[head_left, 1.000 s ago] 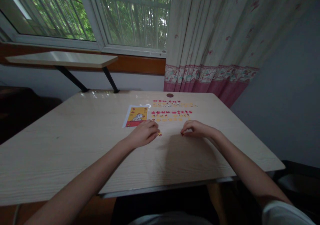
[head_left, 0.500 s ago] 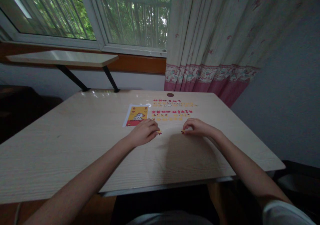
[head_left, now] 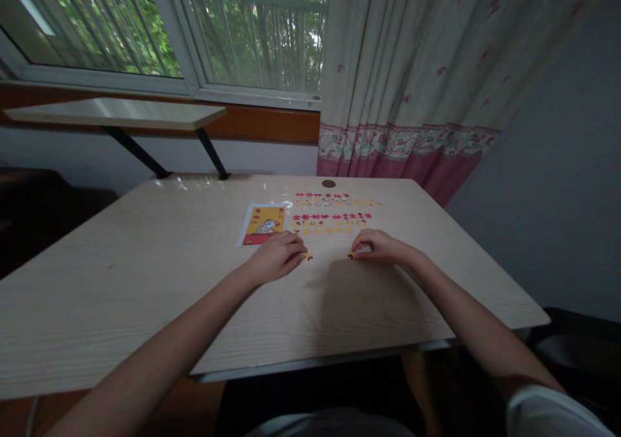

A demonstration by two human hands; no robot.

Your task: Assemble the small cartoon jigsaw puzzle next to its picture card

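My left hand point(head_left: 277, 256) pinches a small yellow-and-dark jigsaw puzzle piece point(head_left: 308, 256) just above or on the table. Across a short gap, my right hand point(head_left: 381, 247) grips another small puzzle piece point(head_left: 350, 255) of like colours between thumb and fingers. Beyond both hands lie rows of loose pieces, among them a red row point(head_left: 332, 216) and yellow pieces point(head_left: 330, 231). A picture sheet point(head_left: 262, 223) with a white cartoon animal on yellow and red lies beyond my left hand, which covers its near right corner.
The pale wooden table point(head_left: 169, 282) reaches to the wall. A raised shelf point(head_left: 116, 112) on black legs stands at its far left. Near the far edge is a dark round disc point(head_left: 328, 183). A curtain point(head_left: 407, 75) hangs beside the window point(head_left: 252, 30).
The right-hand piece now sits slightly further left, showing more of its yellow face. Both hands hold nearly the same pose, and the whole view has shifted a little.
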